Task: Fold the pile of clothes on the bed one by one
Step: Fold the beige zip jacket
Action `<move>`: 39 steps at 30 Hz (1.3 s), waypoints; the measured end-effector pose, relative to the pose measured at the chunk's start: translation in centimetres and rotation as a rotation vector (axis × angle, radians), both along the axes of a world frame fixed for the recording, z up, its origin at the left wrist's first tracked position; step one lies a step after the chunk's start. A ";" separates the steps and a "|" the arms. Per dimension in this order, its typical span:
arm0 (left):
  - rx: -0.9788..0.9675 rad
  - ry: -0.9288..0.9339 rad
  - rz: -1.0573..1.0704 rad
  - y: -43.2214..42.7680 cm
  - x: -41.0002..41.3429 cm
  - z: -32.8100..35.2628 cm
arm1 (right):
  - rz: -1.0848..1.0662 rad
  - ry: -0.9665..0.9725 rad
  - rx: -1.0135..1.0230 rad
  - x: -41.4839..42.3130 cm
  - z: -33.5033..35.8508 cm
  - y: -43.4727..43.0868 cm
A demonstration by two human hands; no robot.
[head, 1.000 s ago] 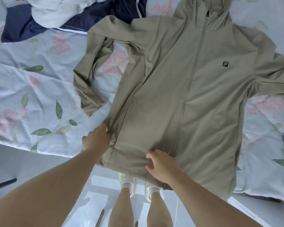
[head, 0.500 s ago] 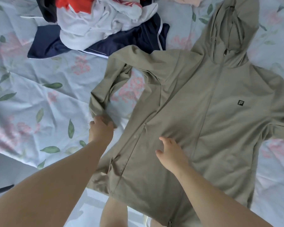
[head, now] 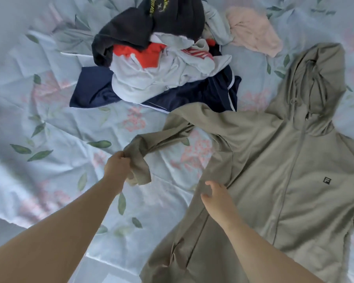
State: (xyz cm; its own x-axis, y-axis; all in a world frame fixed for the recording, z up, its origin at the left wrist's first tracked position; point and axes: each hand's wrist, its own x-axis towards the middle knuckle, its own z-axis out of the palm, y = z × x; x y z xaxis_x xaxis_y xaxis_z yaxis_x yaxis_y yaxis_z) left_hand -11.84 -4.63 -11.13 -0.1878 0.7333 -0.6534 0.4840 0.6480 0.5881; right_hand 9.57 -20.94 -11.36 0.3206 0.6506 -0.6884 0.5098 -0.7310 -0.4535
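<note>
**A:** Where is the jacket?

**B:** The jacket (head: 274,170) lies front up on the bed (head: 49,123), on the right side of the view. It is olive, its zip looks done up, and its hood (head: 323,82) points away from the person. A small dark logo (head: 327,180) sits on the chest. The lower part reaches past the near edge of the bed.

**A:** And the hands?

**B:** The left hand (head: 117,166) has the end of one sleeve (head: 161,139). Its fingers (head: 121,155) are curled tight round the cuff, which is bunched and lifted off the sheet. From there the sleeve stretches back to the shoulder of the jacket.

**A:** The right one?

**B:** The right hand (head: 217,197) rests on the side of the jacket, just below where that sleeve joins the body. Its fingers (head: 209,183) are loose and spread, lying on the cloth and not closed round anything.

**A:** What about the rest of the washing?

**B:** The pile of clothes (head: 161,64) is farther up the bed, beyond the left hand. It is a heap of white, red and black things on top of a navy piece (head: 94,88) with white piping. The corner of that navy piece touches the shoulder of the jacket. A pink piece (head: 251,31) lies just right of the heap, near the hood.
</note>
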 end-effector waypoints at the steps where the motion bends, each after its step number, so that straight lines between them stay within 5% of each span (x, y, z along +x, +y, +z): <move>1: 0.007 -0.029 0.041 1.3 -0.7 1.2 | 0.002 -0.001 0.009 -0.2 0.9 0.8; 4: 0.082 -0.044 0.067 4.8 -2.7 5.2 | -0.006 0.009 0.009 -0.4 3.7 3.3; 7: 0.162 0.016 -0.223 7.3 -4.1 9.8 | -0.040 0.024 0.032 -0.6 6.8 5.7; 9: 0.159 -0.006 -0.238 8.7 -4.8 12.3 | -0.038 0.011 0.068 -0.7 8.7 7.1; 12: 0.270 0.289 -0.443 10.6 -5.5 14.8 | -0.042 0.005 0.094 -0.8 11.0 8.7; 17: 0.417 0.306 -0.377 12.2 -5.7 18.2 | -0.056 0.017 0.116 -1.2 12.8 9.8; 22: 0.572 0.540 -0.474 12.1 -6.7 19.6 | -0.007 -0.021 0.073 -1.8 13.0 10.3; 29: 0.409 0.598 -0.438 12.7 -8.1 20.7 | -0.007 0.029 0.066 -2.6 13.4 10.5; 33: 0.314 0.454 -0.487 12.6 -6.6 21.0 | -0.046 0.046 0.093 -2.0 13.2 9.7; 39: 0.269 -0.075 -0.290 10.5 -1.4 21.0 | -0.200 0.082 0.108 0.4 12.7 6.6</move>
State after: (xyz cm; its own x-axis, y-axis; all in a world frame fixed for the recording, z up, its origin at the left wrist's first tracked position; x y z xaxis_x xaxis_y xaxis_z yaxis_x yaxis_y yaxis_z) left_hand -13.20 5.90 9.90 0.0927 0.8956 -0.4351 0.5736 0.3091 0.7585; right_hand 9.95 -14.38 1.30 0.3967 0.6510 -0.6472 0.3179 -0.7589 -0.5684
